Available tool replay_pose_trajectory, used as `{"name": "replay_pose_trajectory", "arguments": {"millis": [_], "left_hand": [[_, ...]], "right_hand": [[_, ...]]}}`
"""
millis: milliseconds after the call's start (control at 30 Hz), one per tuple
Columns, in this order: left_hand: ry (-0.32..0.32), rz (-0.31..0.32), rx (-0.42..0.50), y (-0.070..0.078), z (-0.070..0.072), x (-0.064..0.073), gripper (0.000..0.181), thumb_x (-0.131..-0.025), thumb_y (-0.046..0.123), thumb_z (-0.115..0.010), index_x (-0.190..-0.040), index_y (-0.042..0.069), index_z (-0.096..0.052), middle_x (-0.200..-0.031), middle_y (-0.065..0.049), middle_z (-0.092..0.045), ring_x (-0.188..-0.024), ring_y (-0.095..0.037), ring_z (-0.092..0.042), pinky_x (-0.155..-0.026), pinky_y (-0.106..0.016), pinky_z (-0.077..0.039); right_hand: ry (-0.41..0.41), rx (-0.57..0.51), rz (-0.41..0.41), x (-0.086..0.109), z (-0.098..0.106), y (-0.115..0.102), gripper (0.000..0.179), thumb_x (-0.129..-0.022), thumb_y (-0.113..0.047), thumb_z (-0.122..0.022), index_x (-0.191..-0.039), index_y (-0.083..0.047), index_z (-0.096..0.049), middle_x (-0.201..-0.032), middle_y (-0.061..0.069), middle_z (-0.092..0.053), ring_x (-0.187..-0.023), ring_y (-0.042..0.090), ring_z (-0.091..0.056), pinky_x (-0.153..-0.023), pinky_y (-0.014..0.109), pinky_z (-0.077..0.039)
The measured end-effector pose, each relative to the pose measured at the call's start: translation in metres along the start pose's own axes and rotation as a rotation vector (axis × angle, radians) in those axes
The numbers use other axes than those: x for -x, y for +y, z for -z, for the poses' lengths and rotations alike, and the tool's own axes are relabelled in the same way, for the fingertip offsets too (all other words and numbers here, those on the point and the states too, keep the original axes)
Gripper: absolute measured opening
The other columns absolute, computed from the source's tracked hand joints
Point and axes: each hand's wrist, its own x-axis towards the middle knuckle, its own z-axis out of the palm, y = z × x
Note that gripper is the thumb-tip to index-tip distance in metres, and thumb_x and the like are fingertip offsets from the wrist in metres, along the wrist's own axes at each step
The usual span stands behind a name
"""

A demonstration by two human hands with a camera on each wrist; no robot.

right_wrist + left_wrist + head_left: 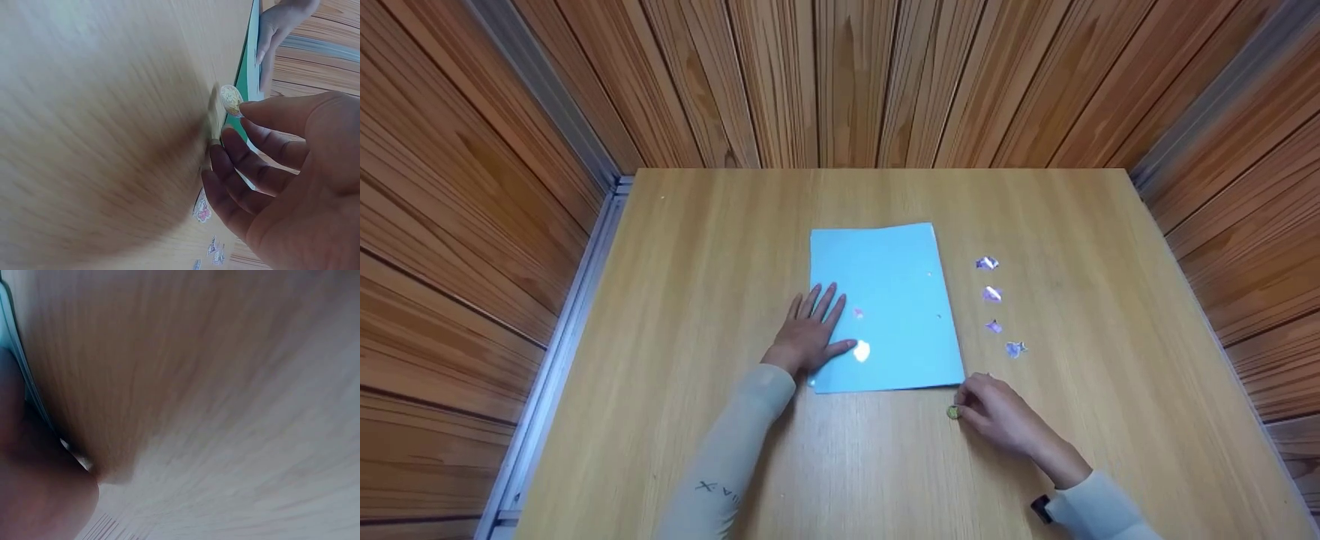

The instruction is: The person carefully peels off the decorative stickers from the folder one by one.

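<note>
My left hand (804, 337) lies with spread fingers on the left side of a light blue paper folder or sheet stack (885, 300). Close to its thumb is a pale, shiny spot on the blue surface. Just below the folder's lower right corner, my right hand (1001, 416) pinches a small round sticker (230, 100) between thumb and index finger. This sticker looks yellow-green with a white rim. In the left wrist view, part of the left hand (45, 495) shows beside the folder's edge (25, 365), dark and blurred.
Several small purplish, shiny stickers (992, 294) lie in a column right of the folder. A few tiny pale marks dot the blue surface. Wood-grain panels (855, 82) stand behind and at both sides of the wooden table (712, 247).
</note>
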Motion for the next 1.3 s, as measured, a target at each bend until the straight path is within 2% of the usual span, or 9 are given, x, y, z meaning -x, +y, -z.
{"name": "replay_pose_trajectory", "arguments": {"millis": [400,533,633,700,767,867,967,1167,1300], "left_hand": [[-0.028,0.016,0.002,0.002,-0.001,-0.002,0.089,-0.1,0.071,-0.035,-0.166,0.023,0.0,-0.173,-0.002,0.011,-0.158,-0.03,0.015,-0.125,-0.055,0.007],[-0.02,0.016,0.011,0.001,-0.001,-0.002,0.089,-0.1,0.072,-0.035,-0.166,0.024,0.0,-0.173,-0.002,0.011,-0.157,-0.029,0.015,-0.125,-0.055,0.007],[-0.011,0.011,0.016,0.0,-0.003,-0.002,0.089,-0.1,0.072,-0.034,-0.166,0.024,-0.001,-0.173,-0.001,0.011,-0.157,-0.029,0.015,-0.125,-0.055,0.008],[-0.003,0.01,0.015,-0.002,-0.005,-0.003,0.089,-0.099,0.073,-0.034,-0.166,0.025,0.0,-0.173,-0.001,0.011,-0.158,-0.028,0.015,-0.125,-0.055,0.008],[0.006,0.009,0.014,-0.003,-0.007,-0.004,0.089,-0.099,0.074,-0.033,-0.166,0.026,0.0,-0.173,0.0,0.011,-0.158,-0.028,0.015,-0.125,-0.055,0.007],[0.019,0.008,0.006,-0.005,-0.01,-0.005,0.089,-0.099,0.075,-0.034,-0.166,0.026,-0.001,-0.173,0.0,0.01,-0.158,-0.028,0.014,-0.125,-0.055,0.007],[0.022,0.005,-0.001,-0.005,-0.01,-0.005,0.089,-0.099,0.074,-0.034,-0.166,0.026,0.0,-0.173,0.0,0.01,-0.158,-0.028,0.014,-0.125,-0.055,0.007],[0.01,0.007,0.0,-0.004,-0.008,-0.004,0.089,-0.099,0.074,-0.033,-0.166,0.026,0.001,-0.172,0.0,0.012,-0.158,-0.028,0.015,-0.125,-0.054,0.008],[-0.006,0.015,-0.011,-0.002,-0.006,-0.003,0.089,-0.1,0.073,-0.032,-0.166,0.024,0.002,-0.172,-0.001,0.013,-0.157,-0.029,0.015,-0.125,-0.054,0.007]], "right_hand": [[0.008,0.04,-0.044,-0.001,-0.006,0.0,0.012,-0.091,-0.01,-0.077,-0.089,-0.016,-0.067,-0.087,-0.008,-0.058,-0.08,0.011,-0.05,-0.072,0.03,-0.046],[0.022,0.054,-0.071,-0.001,-0.01,-0.001,0.014,-0.089,-0.009,-0.078,-0.089,-0.017,-0.067,-0.087,-0.009,-0.057,-0.08,0.01,-0.051,-0.098,0.041,-0.05],[0.036,0.07,-0.084,-0.001,-0.012,-0.001,0.014,-0.088,-0.007,-0.078,-0.089,-0.016,-0.068,-0.087,-0.008,-0.058,-0.081,0.011,-0.053,-0.117,0.049,-0.037],[0.046,0.081,-0.092,-0.001,-0.013,-0.002,0.014,-0.088,-0.008,-0.079,-0.089,-0.016,-0.068,-0.088,-0.008,-0.058,-0.082,0.011,-0.054,-0.12,0.05,-0.032],[0.056,0.098,-0.098,-0.001,-0.013,-0.003,0.014,-0.087,-0.009,-0.08,-0.088,-0.017,-0.069,-0.088,-0.009,-0.058,-0.083,0.011,-0.055,-0.114,0.048,-0.041],[0.073,0.132,-0.095,-0.001,-0.013,-0.004,0.015,-0.085,-0.011,-0.082,-0.088,-0.018,-0.069,-0.088,-0.009,-0.058,-0.082,0.009,-0.054,-0.092,0.04,-0.053],[0.086,0.169,-0.078,-0.001,-0.011,-0.005,0.016,-0.084,-0.011,-0.083,-0.089,-0.018,-0.069,-0.087,-0.009,-0.058,-0.079,0.008,-0.052,-0.072,0.032,-0.049],[0.094,0.192,-0.06,-0.004,-0.007,-0.009,0.013,-0.086,-0.012,-0.081,-0.093,-0.017,-0.071,-0.087,-0.01,-0.059,-0.078,0.007,-0.055,-0.071,0.031,-0.051],[0.125,0.199,-0.003,-0.012,-0.003,-0.015,0.009,-0.088,-0.012,-0.079,-0.093,-0.014,-0.072,-0.087,-0.008,-0.06,-0.078,0.007,-0.057,-0.07,0.03,-0.052]]}}
